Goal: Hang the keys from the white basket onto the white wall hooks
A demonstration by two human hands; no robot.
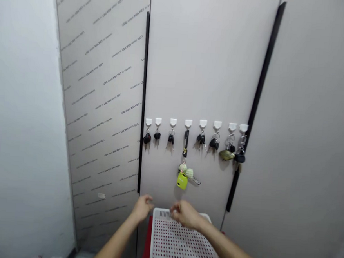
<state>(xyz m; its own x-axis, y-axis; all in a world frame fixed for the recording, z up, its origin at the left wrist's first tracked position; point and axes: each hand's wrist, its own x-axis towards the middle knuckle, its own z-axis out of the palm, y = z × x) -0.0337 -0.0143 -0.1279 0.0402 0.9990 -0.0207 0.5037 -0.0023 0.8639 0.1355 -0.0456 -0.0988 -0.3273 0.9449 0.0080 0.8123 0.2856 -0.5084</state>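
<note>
My left hand [142, 208] is raised just left of a white perforated plastic basket [181, 243]. Its fingers are loosely bent and apart, with nothing seen in them. Over the basket's far rim hovers my right hand [185, 214], fingers curled loosely and slightly apart, no object visible there. Above both hands, a row of white hooks [188, 124] on the cabinet door carries several sets of keys. Nearest to my hands hangs a key set with a black strap [185, 143] and a yellow-green square tag [182, 181]. An olive-green pouch-like charm [226, 155] hangs farther right.
Long black handles [143, 103] run down the pale cabinet doors [200, 60]. The left panel [102, 112] has printed film on it. Something red [147, 245] stands beneath the basket. A white wall [23, 106] borders the far left.
</note>
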